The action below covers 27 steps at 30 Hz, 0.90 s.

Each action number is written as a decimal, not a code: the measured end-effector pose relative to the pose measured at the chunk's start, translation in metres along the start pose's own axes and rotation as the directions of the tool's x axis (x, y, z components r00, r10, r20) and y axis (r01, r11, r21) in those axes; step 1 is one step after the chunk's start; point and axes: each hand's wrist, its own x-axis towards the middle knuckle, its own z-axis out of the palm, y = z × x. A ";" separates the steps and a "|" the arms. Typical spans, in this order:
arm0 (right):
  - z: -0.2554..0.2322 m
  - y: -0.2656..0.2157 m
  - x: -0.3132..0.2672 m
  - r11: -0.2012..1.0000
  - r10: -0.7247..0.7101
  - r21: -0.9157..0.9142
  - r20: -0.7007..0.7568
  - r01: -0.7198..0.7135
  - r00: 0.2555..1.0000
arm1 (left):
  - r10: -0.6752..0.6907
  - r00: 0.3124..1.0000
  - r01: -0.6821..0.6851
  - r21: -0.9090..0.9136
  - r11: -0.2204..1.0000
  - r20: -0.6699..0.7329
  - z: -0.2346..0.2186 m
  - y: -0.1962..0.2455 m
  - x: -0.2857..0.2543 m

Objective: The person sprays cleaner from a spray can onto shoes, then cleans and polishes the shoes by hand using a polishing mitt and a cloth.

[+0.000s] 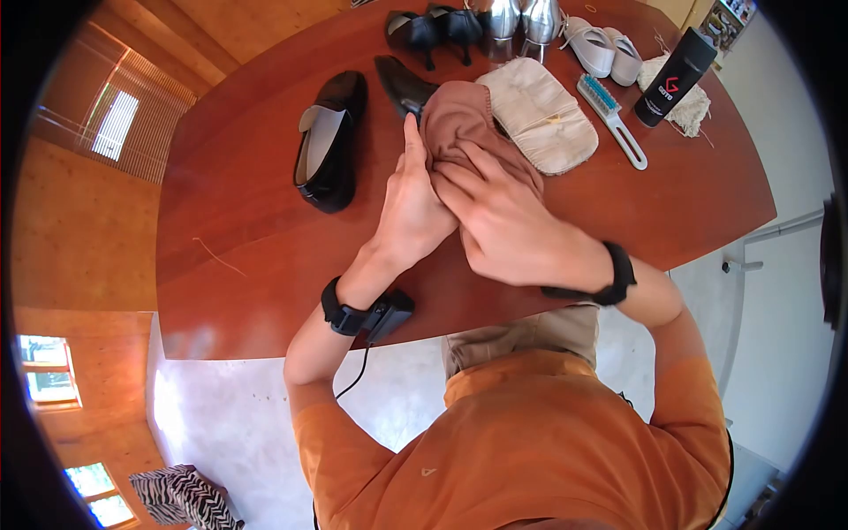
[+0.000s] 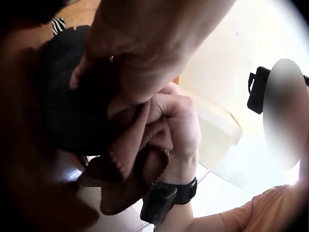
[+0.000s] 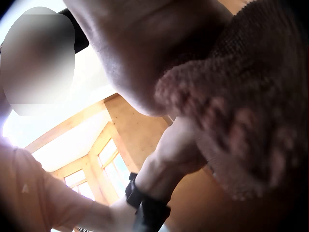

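A black leather shoe [image 1: 402,87] pokes out from under a brown cloth [image 1: 459,115] in the head view, its toe pointing to the far side of the table. My left hand [image 1: 413,212] holds the shoe from the left side, forefinger stretched along it. In the left wrist view its dark sole [image 2: 67,101] faces the camera, with the thumb against it. My right hand [image 1: 508,221] grips the bunched cloth over the shoe, fingers bent into the folds. Cloth folds hide most of the shoe's upper. Its mate, a black loafer [image 1: 331,146], stands to the left.
Close beyond the cloth lies a cream fabric pad [image 1: 543,115]. Farther right are a brush [image 1: 611,119] with blue bristles and a black can [image 1: 676,78]. Black heels [image 1: 433,34], silver shoes [image 1: 521,22] and pale small shoes [image 1: 605,49] line the wooden table's [image 1: 238,194] far edge.
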 end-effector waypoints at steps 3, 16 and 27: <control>-0.012 0.012 0.026 0.966 0.168 0.166 0.186 -0.200 0.968 | -0.028 0.999 0.030 -0.106 0.994 0.025 -0.003 0.003 0.004; 0.021 0.057 0.138 0.965 0.261 0.003 0.123 -0.264 0.957 | -0.168 0.986 0.166 -0.160 0.973 0.001 0.000 0.001 0.000; -0.009 0.016 0.022 0.998 0.035 0.039 0.185 -0.043 0.982 | -0.107 0.994 0.098 -0.250 0.963 -0.024 0.009 -0.030 -0.007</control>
